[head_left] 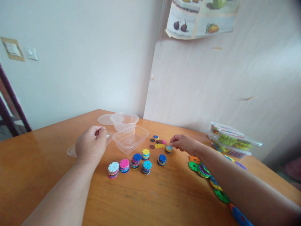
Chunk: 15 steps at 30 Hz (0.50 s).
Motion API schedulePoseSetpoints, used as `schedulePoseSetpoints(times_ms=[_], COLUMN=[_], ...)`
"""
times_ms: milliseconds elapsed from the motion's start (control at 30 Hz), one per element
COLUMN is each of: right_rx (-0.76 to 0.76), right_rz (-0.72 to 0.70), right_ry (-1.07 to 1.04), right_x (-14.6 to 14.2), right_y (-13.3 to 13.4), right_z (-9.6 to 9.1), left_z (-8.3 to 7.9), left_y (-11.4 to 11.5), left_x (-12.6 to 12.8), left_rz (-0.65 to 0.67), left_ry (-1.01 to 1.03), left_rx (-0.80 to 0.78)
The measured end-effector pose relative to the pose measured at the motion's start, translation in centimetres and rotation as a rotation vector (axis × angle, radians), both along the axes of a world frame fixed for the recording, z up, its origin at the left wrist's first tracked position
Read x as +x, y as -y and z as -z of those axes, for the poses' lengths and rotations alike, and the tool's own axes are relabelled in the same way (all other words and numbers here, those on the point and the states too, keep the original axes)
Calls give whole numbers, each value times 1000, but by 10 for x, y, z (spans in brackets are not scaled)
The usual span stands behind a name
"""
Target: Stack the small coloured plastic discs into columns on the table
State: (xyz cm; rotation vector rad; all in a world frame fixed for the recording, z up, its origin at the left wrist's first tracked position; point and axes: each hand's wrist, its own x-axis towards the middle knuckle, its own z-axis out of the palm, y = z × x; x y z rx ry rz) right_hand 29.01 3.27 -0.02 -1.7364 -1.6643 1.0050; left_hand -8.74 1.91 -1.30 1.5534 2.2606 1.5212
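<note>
My right hand is closed in a pinch at the edge of a light-blue notched disc, the top of a short stack of small plastic discs. Over a clear plastic lid, my left hand is raised with its fingers closed; whatever they hold is hidden. Several more disc stacks stand in front, topped in white, pink, dark blue, light blue and yellow. Loose yellow discs and dark brown discs lie flat behind the stacks.
A clear rectangular tub and a round tub stand at the back left. Under my right forearm are larger linked discs, one green. Clear boxes with colourful contents are piled at the right edge.
</note>
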Motion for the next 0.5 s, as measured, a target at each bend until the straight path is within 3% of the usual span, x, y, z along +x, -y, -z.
schedulePoseSetpoints(times_ms=[233,500], right_rx=[115,127], right_rz=[11,-69], right_ry=[225,330], right_x=[-4,-27], right_y=[-28,-59], right_z=[6,17], left_z=[2,1], left_y=[-1,0], left_x=[-1,0], left_rz=[-2,-9], left_ry=[-17,-14], left_rx=[21,11])
